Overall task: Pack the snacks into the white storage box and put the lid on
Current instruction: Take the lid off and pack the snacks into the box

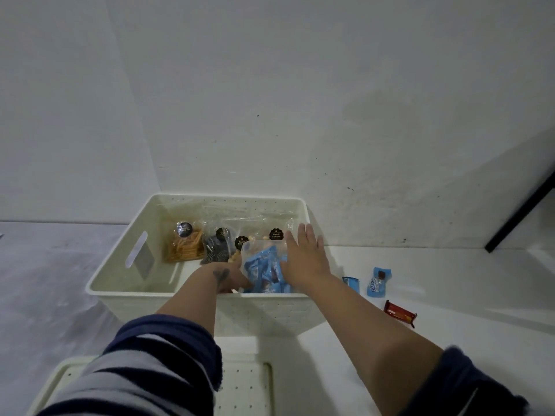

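The white storage box (126,283) stands open against the wall. Inside at the back stand clear snack bags: orange sticks (184,246), a dark snack (216,250) and others with black labels. A clear bag of blue-wrapped snacks (264,273) lies at the box's right front. My left hand (231,279) reaches into the box and holds that bag's left side. Flat on the bag's right side rests my right hand (304,255), its fingers straight. The white lid (246,385) lies near me, partly under my left sleeve.
On the white surface right of the box lie two blue snack packets (351,284) (379,281) and a red-brown packet (401,313). A black bar (522,210) leans at the far right. A white wall runs close behind the box.
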